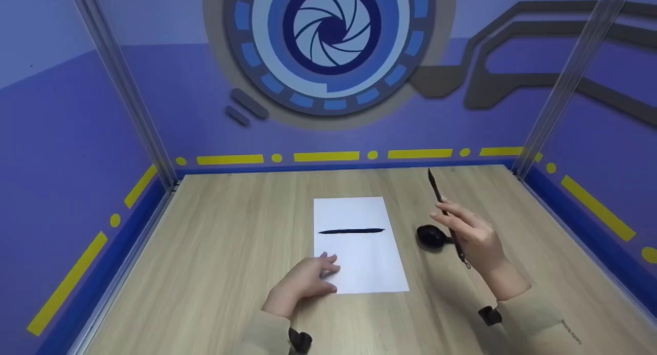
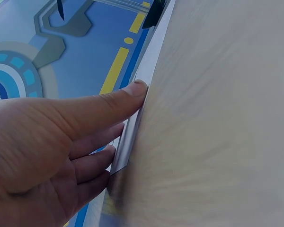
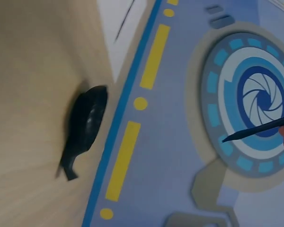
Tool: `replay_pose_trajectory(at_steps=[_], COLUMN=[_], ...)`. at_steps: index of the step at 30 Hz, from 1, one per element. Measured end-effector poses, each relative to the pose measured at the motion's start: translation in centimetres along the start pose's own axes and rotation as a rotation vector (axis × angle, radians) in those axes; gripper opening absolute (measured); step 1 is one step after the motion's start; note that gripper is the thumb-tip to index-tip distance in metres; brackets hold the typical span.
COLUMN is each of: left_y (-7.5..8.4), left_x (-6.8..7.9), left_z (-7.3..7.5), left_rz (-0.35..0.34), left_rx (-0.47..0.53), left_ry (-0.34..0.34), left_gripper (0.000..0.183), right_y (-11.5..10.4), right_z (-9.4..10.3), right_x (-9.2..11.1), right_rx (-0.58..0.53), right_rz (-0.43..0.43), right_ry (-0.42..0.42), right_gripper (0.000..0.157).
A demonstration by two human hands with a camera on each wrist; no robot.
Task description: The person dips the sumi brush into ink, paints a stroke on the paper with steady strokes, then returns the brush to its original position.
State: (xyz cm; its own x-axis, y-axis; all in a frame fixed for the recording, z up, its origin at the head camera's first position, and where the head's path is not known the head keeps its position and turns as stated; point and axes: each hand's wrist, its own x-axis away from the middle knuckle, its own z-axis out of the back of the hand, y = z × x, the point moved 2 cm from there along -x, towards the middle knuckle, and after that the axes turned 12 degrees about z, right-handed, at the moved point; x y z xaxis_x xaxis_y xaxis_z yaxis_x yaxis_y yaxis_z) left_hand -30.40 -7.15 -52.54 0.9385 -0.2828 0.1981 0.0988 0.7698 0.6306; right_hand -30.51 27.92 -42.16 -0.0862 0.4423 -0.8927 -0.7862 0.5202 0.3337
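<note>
My right hand (image 1: 475, 237) holds a slim dark writing brush (image 1: 435, 185) above the table, pointed tip up and away, a small loop at its lower end. In the right wrist view the brush (image 3: 260, 129) shows its dark tip, with only a bit of the hand at the edge. My left hand (image 1: 308, 278) rests on the lower left edge of a white sheet of paper (image 1: 362, 268), thumb and fingers spread. A single black horizontal stroke (image 1: 351, 231) crosses the sheet. The left wrist view shows the left thumb (image 2: 137, 88) at the paper's edge.
A small black dish with a short handle (image 1: 430, 238) stands on the wooden table (image 1: 231, 232), right of the paper and close under the right hand. Blue printed walls (image 1: 169, 98) with metal corner posts (image 1: 123, 88) enclose the table at the back and sides.
</note>
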Motion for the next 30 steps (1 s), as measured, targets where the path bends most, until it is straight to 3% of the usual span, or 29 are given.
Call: replay_pose_trajectory(at_steps=[8,13,21,30], left_y=[0.0,0.0,0.1,0.1], left_x=[0.0,0.0,0.1,0.1], left_z=[-0.1,-0.1,0.1,0.0], left_rz=[0.014,0.011,0.006,-0.006], left_rx=[0.008,0.002,0.011,-0.013], left_ry=[-0.003,-0.005,-0.006,0.001], left_gripper=[0.048,0.048,0.048,0.047], right_y=[0.3,0.9,1.2,1.1], right_z=[1.5,2.7,3.7,4.3], right_x=[3.1,5.4,8.6,10.5], right_rx=[0.108,0.129,0.130,0.067], right_rz=[0.119,0.150,0.230,0.193], right_ry=[-0.177,-0.288,-0.390,-0.511], right_gripper=[0.036,0.042,0.047,0.059])
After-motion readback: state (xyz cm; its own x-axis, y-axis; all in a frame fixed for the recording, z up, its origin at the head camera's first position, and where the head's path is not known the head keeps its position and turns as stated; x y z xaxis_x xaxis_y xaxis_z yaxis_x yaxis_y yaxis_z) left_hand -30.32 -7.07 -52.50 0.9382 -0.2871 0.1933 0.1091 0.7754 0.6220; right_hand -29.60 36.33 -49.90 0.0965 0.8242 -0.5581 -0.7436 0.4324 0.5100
